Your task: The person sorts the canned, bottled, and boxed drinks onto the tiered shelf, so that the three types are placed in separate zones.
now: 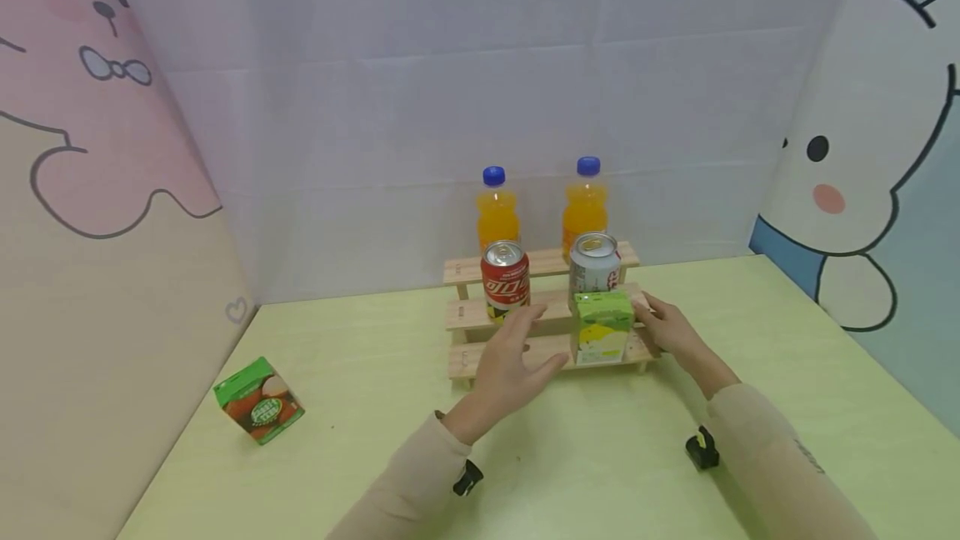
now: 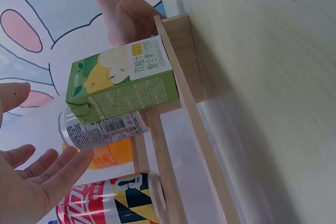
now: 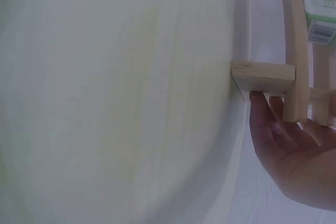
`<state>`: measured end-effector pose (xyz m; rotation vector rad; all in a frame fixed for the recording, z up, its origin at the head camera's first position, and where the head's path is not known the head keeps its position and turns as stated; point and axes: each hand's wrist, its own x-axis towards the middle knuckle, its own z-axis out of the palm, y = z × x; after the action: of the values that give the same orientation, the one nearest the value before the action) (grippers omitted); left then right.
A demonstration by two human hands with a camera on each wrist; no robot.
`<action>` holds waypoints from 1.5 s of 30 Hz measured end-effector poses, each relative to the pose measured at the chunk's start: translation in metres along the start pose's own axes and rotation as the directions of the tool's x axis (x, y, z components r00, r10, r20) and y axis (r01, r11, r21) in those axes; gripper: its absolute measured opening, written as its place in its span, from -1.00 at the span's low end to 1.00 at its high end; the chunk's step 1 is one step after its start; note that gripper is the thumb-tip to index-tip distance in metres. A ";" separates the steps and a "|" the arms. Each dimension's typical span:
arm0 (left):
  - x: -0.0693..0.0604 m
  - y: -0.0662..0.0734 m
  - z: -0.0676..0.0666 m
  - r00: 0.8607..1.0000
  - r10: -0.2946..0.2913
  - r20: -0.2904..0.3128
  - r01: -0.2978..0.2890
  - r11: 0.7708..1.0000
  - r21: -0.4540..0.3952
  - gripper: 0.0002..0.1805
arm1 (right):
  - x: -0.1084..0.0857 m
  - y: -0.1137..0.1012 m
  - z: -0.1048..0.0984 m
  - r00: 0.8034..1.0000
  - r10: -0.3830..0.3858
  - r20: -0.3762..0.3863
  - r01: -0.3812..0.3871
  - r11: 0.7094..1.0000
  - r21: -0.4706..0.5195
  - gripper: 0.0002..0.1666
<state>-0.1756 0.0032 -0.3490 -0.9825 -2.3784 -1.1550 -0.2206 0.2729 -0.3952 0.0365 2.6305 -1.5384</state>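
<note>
A three-step wooden rack (image 1: 468, 359) holds drinks. On its lowest step stands a green-and-yellow juice box (image 1: 602, 332). Behind that, on the middle step, is a white can (image 1: 595, 273), with a red cola can (image 1: 506, 282) to its left. My left hand (image 1: 506, 373) hovers in front of the rack, thumb and fingers spread, holding nothing; it looks close to the cola can, and I cannot tell if it touches. At the rack's right end, my right hand (image 1: 671, 336) grips the wood, fingers (image 3: 260, 124) against the side piece and the thumb partly out of view.
Two orange juice bottles (image 1: 498, 219) with blue caps stand on the top step. A green-and-brown drink carton (image 1: 260, 401) lies on the table (image 1: 360, 457) at the left. A pale cloth wall (image 1: 375, 132) rises behind the rack, with printed panels at both sides.
</note>
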 end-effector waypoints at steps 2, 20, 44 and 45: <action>-0.001 -0.001 -0.004 1.000 0.022 -0.020 -0.022 1.000 0.011 -0.37 | 0.000 0.000 0.000 1.000 0.009 0.001 -0.009 1.000 0.001 -0.29; -0.020 -0.014 -0.037 0.995 0.052 -0.086 -0.048 0.998 0.046 -0.36 | 0.002 0.004 0.000 1.000 0.003 0.007 -0.003 1.000 -0.012 -0.25; -0.048 -0.055 -0.083 0.966 -0.017 -0.259 0.063 0.984 0.170 -0.38 | 0.000 0.006 -0.001 1.000 -0.012 0.020 0.012 1.000 0.023 -0.16; -0.050 -0.056 -0.085 0.965 -0.024 -0.262 0.071 0.982 0.173 -0.38 | 0.000 0.007 -0.002 1.000 -0.020 0.021 0.020 0.999 0.026 -0.14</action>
<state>-0.1809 -0.1098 -0.3551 -0.6730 -2.2586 -0.9940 -0.2206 0.2779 -0.4006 -0.0042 2.6024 -1.5705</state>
